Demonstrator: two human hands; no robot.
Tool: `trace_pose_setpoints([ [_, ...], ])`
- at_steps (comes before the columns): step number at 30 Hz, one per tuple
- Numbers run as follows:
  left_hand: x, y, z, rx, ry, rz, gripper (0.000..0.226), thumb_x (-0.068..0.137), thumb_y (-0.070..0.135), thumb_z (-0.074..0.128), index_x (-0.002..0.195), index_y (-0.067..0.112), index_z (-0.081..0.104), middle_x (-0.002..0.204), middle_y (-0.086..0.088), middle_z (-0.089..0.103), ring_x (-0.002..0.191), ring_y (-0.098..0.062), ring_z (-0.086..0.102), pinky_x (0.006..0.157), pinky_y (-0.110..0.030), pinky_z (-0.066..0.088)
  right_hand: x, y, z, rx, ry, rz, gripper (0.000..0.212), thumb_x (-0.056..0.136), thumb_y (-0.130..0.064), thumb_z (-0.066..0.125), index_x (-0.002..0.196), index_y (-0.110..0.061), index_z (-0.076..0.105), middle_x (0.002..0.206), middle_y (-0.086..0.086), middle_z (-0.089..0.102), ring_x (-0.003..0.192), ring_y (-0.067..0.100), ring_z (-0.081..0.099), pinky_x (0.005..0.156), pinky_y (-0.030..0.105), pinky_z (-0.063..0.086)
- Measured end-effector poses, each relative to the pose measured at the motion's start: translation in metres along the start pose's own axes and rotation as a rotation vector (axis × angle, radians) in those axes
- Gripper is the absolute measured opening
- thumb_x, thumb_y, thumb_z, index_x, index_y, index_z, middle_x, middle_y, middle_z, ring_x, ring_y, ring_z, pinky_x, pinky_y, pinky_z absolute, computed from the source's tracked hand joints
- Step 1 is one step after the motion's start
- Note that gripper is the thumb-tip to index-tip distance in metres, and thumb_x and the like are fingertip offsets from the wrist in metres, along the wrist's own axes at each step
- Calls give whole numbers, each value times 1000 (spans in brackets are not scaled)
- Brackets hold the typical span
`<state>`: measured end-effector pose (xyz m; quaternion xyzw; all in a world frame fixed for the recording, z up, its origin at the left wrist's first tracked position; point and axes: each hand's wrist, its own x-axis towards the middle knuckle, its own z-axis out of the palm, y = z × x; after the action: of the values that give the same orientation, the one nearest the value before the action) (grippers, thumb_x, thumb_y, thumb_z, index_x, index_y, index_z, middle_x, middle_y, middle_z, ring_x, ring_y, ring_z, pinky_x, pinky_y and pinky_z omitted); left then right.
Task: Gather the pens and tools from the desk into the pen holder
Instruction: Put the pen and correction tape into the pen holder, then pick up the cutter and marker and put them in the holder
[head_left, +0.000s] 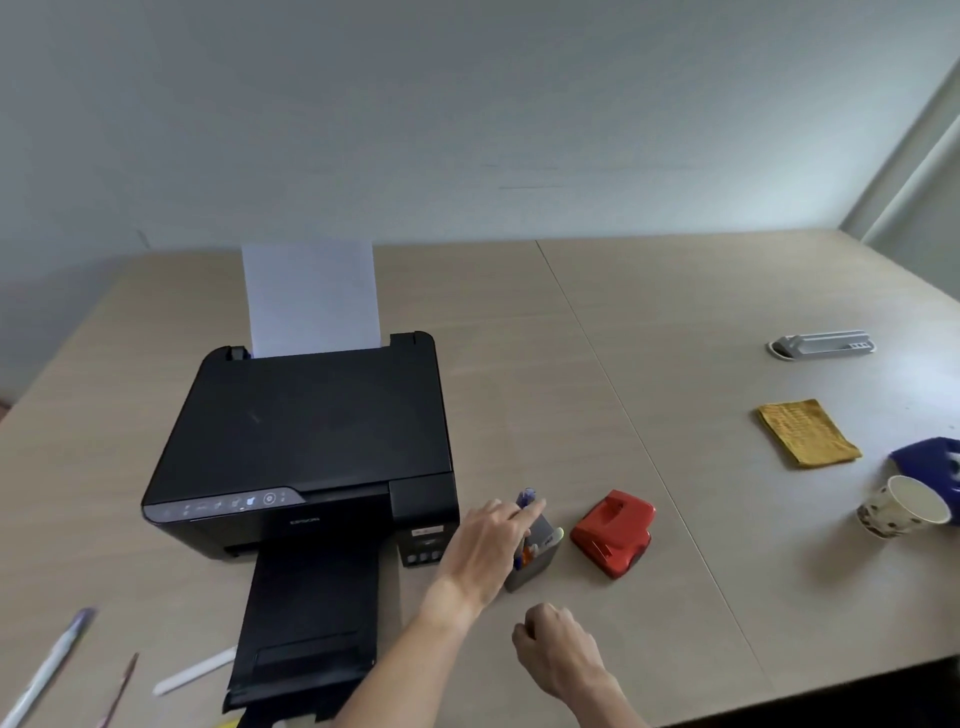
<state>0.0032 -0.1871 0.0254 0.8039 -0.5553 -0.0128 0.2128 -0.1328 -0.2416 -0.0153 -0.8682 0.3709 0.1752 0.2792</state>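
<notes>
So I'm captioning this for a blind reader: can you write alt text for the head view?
A person's left hand lowers a blue pen into a grey pen holder beside a black printer and a red hole punch. The right hand hovers closed nearby; more pens lie at the beige desk's left edge.

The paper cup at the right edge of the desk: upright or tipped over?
Tipped over. The paper cup lies on its side on the desk, its open mouth facing right.
</notes>
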Motion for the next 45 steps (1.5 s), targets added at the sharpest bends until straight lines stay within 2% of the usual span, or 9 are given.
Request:
trace_pose_setpoints([
  [6, -27, -16, 13, -185, -13, -198, 70, 98, 7, 45, 152, 34, 8, 105, -2, 59, 84, -20, 65, 71, -37, 55, 5, 3, -9, -2, 18, 26, 25, 86, -33, 38, 73, -13, 46, 95, 11, 63, 81, 32, 55, 67, 32, 39],
  [10, -60, -29, 5, -329, 26, -191, 49, 100, 7, 42, 144, 27, 36, 132, 2, 59, 117, -11, 60, 94, -28, 51, 12, -4, -11, -1, 36, 24, 29, 90, -32, 33, 66, -18, 41, 97, 11, 65, 80, 31, 54, 68, 32, 39],
  [14, -83, -45, -3, -242, 90, -85, 33, 96, 4, 50, 126, 19, 57, 141, 3, 55, 121, -11, 58, 97, -26, 51, 17, -21, -8, -22, 41, 3, 27, 92, -33, 33, 76, -18, 47, 101, 11, 64, 93, 31, 61, 71, 34, 42],
  [17, -90, -51, -13, -250, 125, -116, 27, 95, 5, 51, 116, 17, 62, 128, 0, 64, 109, -14, 63, 91, -26, 53, 21, -34, -3, -27, 33, 8, 24, 91, -33, 35, 84, -17, 50, 104, 11, 64, 96, 31, 61, 79, 36, 47],
  [20, -102, -59, -24, -226, 121, -173, 18, 93, 10, 52, 104, 17, 64, 93, 1, 71, 86, -11, 63, 76, -25, 54, 23, -44, 6, -53, -29, -27, 22, 90, -34, 35, 82, -19, 49, 103, 10, 63, 97, 30, 61, 77, 35, 46],
  [27, -193, -103, -44, -131, 172, -493, 15, 83, 15, 46, 81, 20, 60, 73, 8, 59, 69, -9, 53, 64, -23, 46, 20, -95, 27, -48, 83, -386, 30, 89, -28, 40, 60, -22, 38, 61, -2, 54, 60, 23, 49, 57, 38, 42],
  [34, -287, -148, -72, -67, 308, -892, 18, 84, 17, 45, 84, 20, 63, 80, 11, 58, 72, -7, 56, 65, -23, 50, 17, -183, 65, -168, 70, -751, 19, 93, -31, 42, 76, -24, 41, 67, -8, 52, 54, 14, 46, 45, 20, 29],
  [39, -340, -166, -66, -59, 140, -1089, 21, 69, 10, 61, 84, 25, 63, 90, 9, 56, 80, -11, 58, 73, -30, 54, 18, -244, 108, -275, 83, -974, 8, 84, -28, 53, 80, -20, 51, 81, -3, 52, 70, 16, 49, 63, 28, 45],
  [45, -373, -170, -55, -40, -44, -1106, 38, 70, 23, 70, 104, 37, 58, 108, 12, 55, 106, -13, 52, 89, -27, 46, 28, -296, 153, -614, 15, -1004, 21, 61, -19, 73, 74, -23, 58, 74, -2, 56, 67, 21, 53, 61, 34, 48],
])
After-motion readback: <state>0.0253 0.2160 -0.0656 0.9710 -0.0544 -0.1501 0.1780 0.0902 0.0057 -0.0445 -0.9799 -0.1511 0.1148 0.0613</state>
